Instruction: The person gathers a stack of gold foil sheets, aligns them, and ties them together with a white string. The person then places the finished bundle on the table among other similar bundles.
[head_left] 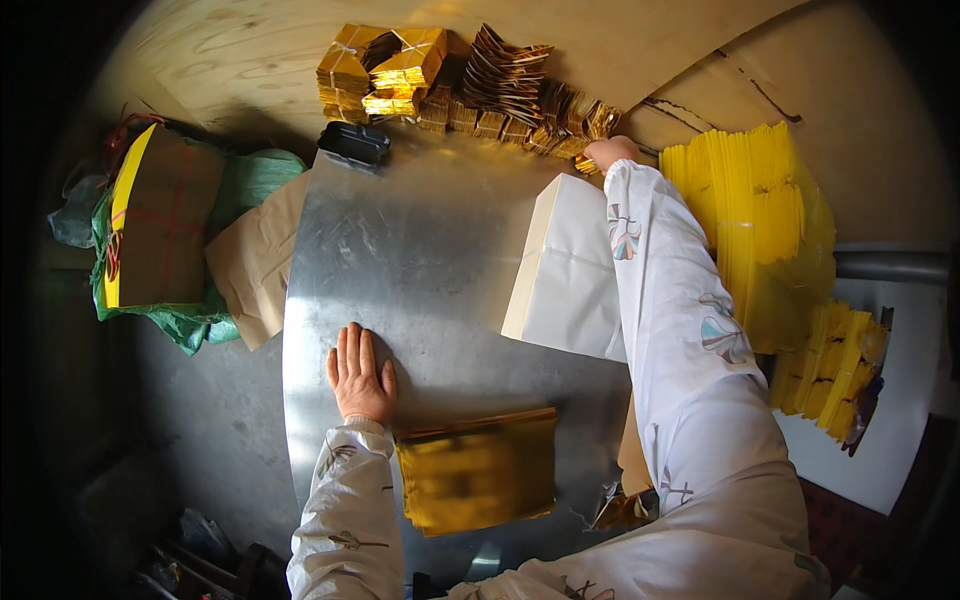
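Observation:
My left hand [360, 377] lies flat on the metal tabletop [420, 280], fingers stretched out and nothing in it. Just to its lower right is a stack of gold paper sheets [478, 470]. My right arm reaches far across the table, and my right hand [612, 153] is closed at the right end of a row of gold paper bundles [490, 124]. A small folded gold paper bundle [586, 165] shows at its fingertips; the rest of the grip is hidden. Below that hand stands a white paper-wrapped block [572, 270], partly covered by my sleeve.
Tied gold stacks [408, 62] and a black plastic tray [354, 146] sit at the back. Yellow paper stacks [735, 200] stand at the right. Left of the table, a brown-faced yellow stack [165, 220] rests in a green bag [258, 175], beside a brown paper sheet [258, 255].

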